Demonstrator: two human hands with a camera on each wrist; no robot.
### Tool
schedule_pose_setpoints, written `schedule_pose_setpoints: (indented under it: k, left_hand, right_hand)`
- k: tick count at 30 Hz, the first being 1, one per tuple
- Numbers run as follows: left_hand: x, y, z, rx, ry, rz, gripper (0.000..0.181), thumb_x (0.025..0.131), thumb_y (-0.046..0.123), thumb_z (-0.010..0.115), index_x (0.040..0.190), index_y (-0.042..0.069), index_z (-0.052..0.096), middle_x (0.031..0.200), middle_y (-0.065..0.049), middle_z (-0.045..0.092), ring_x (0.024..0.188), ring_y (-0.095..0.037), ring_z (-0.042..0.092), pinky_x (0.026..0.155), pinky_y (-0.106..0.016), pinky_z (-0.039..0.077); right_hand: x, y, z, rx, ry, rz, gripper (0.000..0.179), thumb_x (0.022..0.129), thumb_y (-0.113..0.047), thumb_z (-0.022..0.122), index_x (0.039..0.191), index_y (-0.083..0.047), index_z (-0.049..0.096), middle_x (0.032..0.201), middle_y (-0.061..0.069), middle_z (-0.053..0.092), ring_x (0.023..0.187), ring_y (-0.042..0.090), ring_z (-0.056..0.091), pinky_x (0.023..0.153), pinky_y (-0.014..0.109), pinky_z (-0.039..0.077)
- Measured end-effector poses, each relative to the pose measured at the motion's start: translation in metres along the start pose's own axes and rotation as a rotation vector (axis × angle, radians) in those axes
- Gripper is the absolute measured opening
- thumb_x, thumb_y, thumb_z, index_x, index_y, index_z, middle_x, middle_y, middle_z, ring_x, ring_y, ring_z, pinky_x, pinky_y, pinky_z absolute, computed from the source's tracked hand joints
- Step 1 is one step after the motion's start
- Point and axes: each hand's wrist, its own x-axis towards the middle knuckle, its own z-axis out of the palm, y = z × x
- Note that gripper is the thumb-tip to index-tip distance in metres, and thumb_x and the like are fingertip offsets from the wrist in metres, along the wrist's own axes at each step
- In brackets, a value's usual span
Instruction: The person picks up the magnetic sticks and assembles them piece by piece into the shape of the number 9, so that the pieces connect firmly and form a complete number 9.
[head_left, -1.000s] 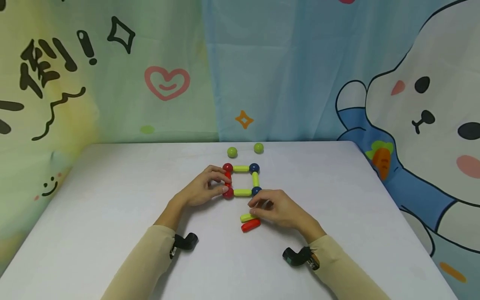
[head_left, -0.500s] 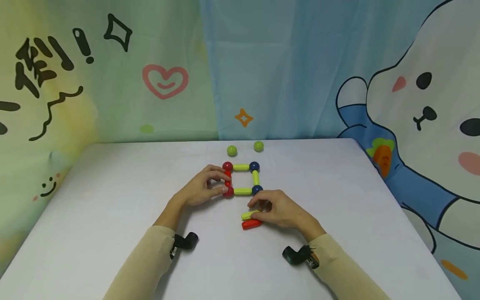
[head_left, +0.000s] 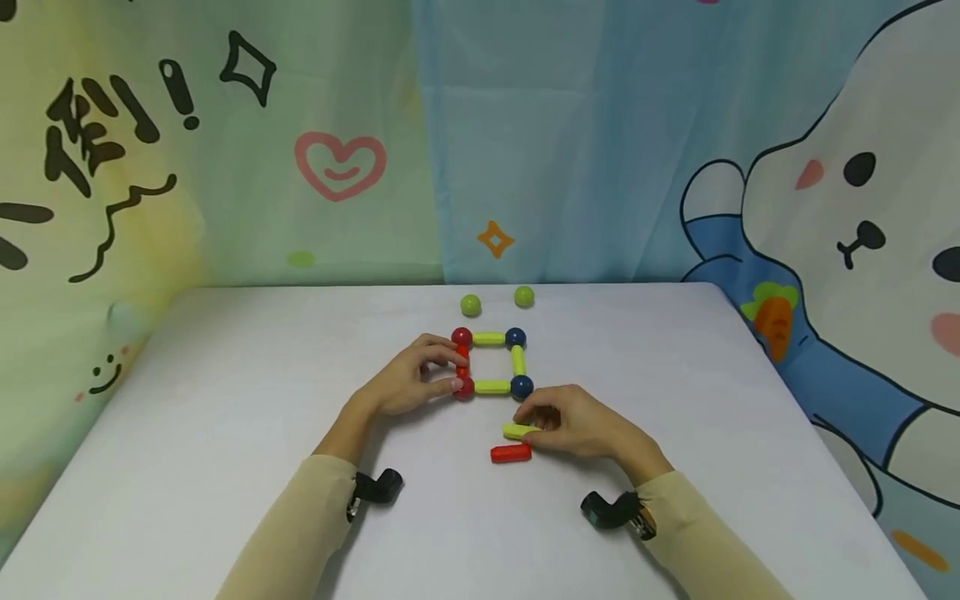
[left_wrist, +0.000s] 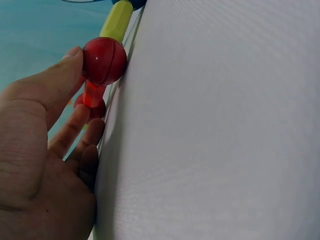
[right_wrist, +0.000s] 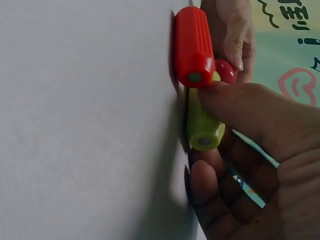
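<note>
A square of magnetic rods and balls lies flat on the table. Its left side is a red rod (left_wrist: 93, 95) between a near red ball (head_left: 465, 388) and a far red ball (head_left: 462, 337); yellow-green rods and two blue balls (head_left: 521, 387) form the rest. My left hand (head_left: 412, 375) holds this red side, thumb against the near ball, fingertips by the rod. Just in front of the square, my right hand (head_left: 583, 423) pinches a loose yellow-green rod (right_wrist: 205, 125) between thumb and fingers. A loose red rod (right_wrist: 194, 42) lies beside it, closer to me.
Two green balls (head_left: 470, 305) sit behind the square, towards the far edge of the white table (head_left: 262, 400). A printed cloth (head_left: 570, 150) hangs behind. Each wrist wears a small black camera (head_left: 378, 487).
The yellow-green rod in my right hand has shifted slightly right and away from the red rod, which has turned nearly level. My left hand stays on the square.
</note>
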Motion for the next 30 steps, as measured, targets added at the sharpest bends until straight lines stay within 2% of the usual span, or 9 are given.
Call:
schedule_pose_setpoints:
  k: [4,11,15,23,30]
  left_hand:
    - [0.001,0.001,0.001,0.003,-0.018,0.004,0.031,0.094,0.031,0.076,0.124,0.025,0.072,0.144,0.0,0.05,0.139,-0.024,0.044,0.116,-0.049,0.037]
    - [-0.004,-0.002,-0.002,0.016,0.006,-0.026,0.03,0.092,0.027,0.078,0.122,0.024,0.073,0.141,0.002,0.052,0.134,-0.022,0.049,0.112,-0.046,0.04]
    - [-0.002,-0.002,0.0,0.014,-0.001,-0.021,0.031,0.092,0.03,0.077,0.123,0.026,0.073,0.141,0.003,0.051,0.13,-0.02,0.051,0.113,-0.045,0.04]
    - [0.0,0.0,0.001,0.018,0.012,-0.017,0.031,0.093,0.032,0.077,0.123,0.027,0.072,0.142,0.002,0.052,0.137,-0.022,0.047,0.115,-0.047,0.038]
    - [-0.002,0.0,0.001,0.013,0.016,-0.012,0.032,0.092,0.032,0.077,0.123,0.026,0.073,0.143,0.0,0.052,0.135,-0.024,0.049,0.115,-0.049,0.039]
  right_hand:
    - [-0.007,0.001,-0.002,-0.035,0.013,0.031,0.02,0.09,-0.018,0.08,0.109,-0.02,0.075,0.094,-0.011,0.065,0.083,0.009,0.059,0.074,0.023,0.052]
    - [-0.009,-0.001,0.001,-0.055,0.044,0.035,0.018,0.09,-0.018,0.079,0.108,-0.015,0.078,0.091,-0.012,0.065,0.081,0.007,0.059,0.073,0.023,0.053]
    - [-0.014,-0.002,-0.002,-0.094,0.063,0.053,0.018,0.09,-0.016,0.078,0.108,-0.013,0.078,0.09,-0.011,0.065,0.08,0.007,0.059,0.072,0.023,0.052]
    - [-0.02,-0.006,0.0,-0.145,0.094,0.082,0.028,0.093,-0.015,0.073,0.121,-0.008,0.074,0.097,-0.009,0.065,0.084,0.01,0.057,0.074,0.024,0.051]
    - [-0.021,-0.005,0.003,-0.097,0.138,0.119,0.023,0.094,-0.016,0.072,0.116,-0.008,0.074,0.094,-0.007,0.065,0.085,0.009,0.058,0.076,0.024,0.053]
